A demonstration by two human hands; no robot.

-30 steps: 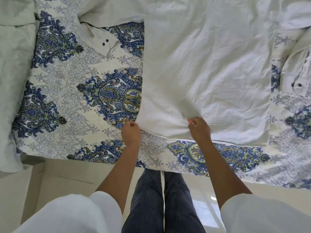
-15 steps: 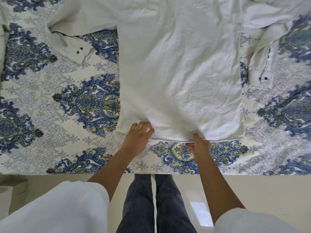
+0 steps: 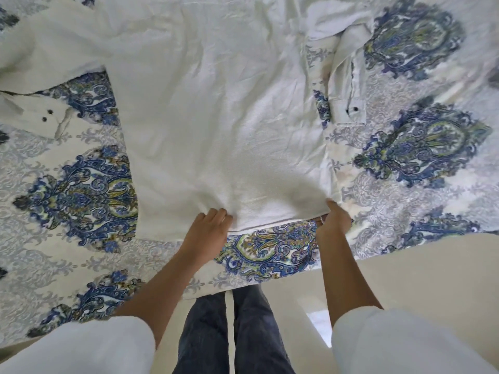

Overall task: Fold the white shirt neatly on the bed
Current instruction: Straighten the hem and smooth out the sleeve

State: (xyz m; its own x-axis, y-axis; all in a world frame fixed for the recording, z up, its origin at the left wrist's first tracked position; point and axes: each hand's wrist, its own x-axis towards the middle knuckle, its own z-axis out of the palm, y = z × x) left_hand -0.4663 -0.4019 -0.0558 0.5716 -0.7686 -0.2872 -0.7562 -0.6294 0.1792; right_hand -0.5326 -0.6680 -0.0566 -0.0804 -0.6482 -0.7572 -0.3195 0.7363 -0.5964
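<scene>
1. Wrinkled white cloth shirt (image 3: 216, 117) lies spread on the blue-patterned bed (image 3: 81, 198), hem near.
2. Right grip (image 3: 333, 221) pinches the hem; left grip (image 3: 208, 230) rests there, hold unclear.
3. Soft, light, floppy: best taken at hem corners.

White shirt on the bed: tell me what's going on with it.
A person stands over the white shirt, which is spread flat but wrinkled on the patterned bedsheet. Both hands are at its near hem. The left hand grips it where the cloth bunches, and the right hand pinches it near the corner, thumb on top. The sleeves lie out to either side. No fold has been made yet.
</scene>
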